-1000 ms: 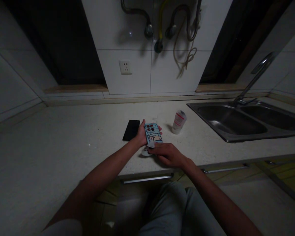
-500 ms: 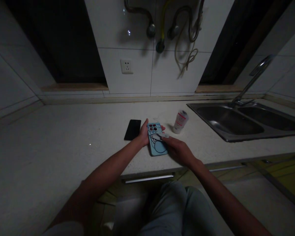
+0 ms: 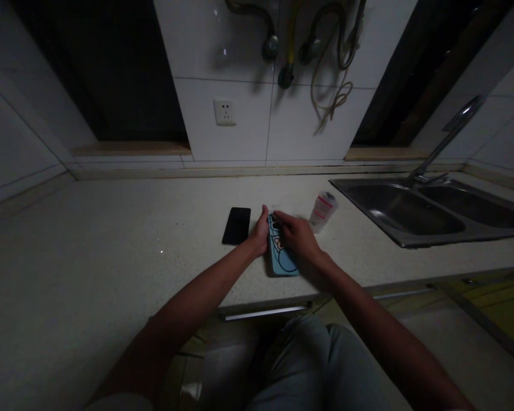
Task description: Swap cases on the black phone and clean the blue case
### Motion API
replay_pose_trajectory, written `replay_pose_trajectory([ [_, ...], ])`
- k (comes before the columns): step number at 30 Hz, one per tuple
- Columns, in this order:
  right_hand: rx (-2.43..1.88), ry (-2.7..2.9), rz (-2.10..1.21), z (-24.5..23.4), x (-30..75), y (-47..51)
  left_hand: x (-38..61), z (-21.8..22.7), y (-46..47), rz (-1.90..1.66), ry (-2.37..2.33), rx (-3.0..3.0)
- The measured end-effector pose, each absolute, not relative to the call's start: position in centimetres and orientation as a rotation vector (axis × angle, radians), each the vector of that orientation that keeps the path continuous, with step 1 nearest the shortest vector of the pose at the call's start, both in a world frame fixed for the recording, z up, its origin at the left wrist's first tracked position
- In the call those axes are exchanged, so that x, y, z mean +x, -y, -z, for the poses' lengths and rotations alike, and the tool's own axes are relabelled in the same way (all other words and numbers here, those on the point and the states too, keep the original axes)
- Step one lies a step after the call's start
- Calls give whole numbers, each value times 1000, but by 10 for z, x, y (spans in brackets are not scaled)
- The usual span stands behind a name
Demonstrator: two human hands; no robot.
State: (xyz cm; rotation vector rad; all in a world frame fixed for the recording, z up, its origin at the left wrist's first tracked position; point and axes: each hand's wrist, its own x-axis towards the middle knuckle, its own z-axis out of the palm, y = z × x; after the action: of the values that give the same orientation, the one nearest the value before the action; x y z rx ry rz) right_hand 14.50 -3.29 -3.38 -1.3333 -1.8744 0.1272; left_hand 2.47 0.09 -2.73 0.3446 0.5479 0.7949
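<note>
A light blue phone case [image 3: 282, 261] with a cartoon print lies on the pale countertop [image 3: 111, 240]. My left hand [image 3: 260, 231] grips its left edge, fingers curled round it. My right hand [image 3: 297, 235] rests on the case's upper part, fingers bent and pressed down; a small white wipe seen earlier is hidden under them. A black phone [image 3: 237, 225] lies flat just left of my left hand. A small white bottle [image 3: 322, 212] with a red label stands to the right of my right hand.
A steel double sink [image 3: 415, 212] with a tall tap [image 3: 448, 134] fills the counter's right side. A wall socket [image 3: 225, 112] and hanging hoses [image 3: 325, 63] are on the tiled wall behind. Drawer handles run below the counter's front edge.
My right hand has slid up the case from its near end to its far end, taking the white wipe with it. My left hand keeps holding the case's edge.
</note>
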Motion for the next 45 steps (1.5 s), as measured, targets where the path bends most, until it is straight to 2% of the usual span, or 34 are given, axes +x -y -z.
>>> replay_pose_trajectory([
  [6, -1218, 2040, -106, 25, 129, 43, 29, 29, 1, -1007, -586, 353],
  [19, -758, 2338, -48, 46, 166, 133, 23, 25, 0, -965, -641, 329],
  [31, -830, 2266, -15, 45, 192, 124, 21, 33, -9, -950, -620, 281],
  [40, -753, 2253, 57, 41, 166, 115, 19, 34, -12, -884, -630, 305],
  [45, -710, 2253, -14, 34, 149, 110, 19, 35, -13, -884, -606, 289],
])
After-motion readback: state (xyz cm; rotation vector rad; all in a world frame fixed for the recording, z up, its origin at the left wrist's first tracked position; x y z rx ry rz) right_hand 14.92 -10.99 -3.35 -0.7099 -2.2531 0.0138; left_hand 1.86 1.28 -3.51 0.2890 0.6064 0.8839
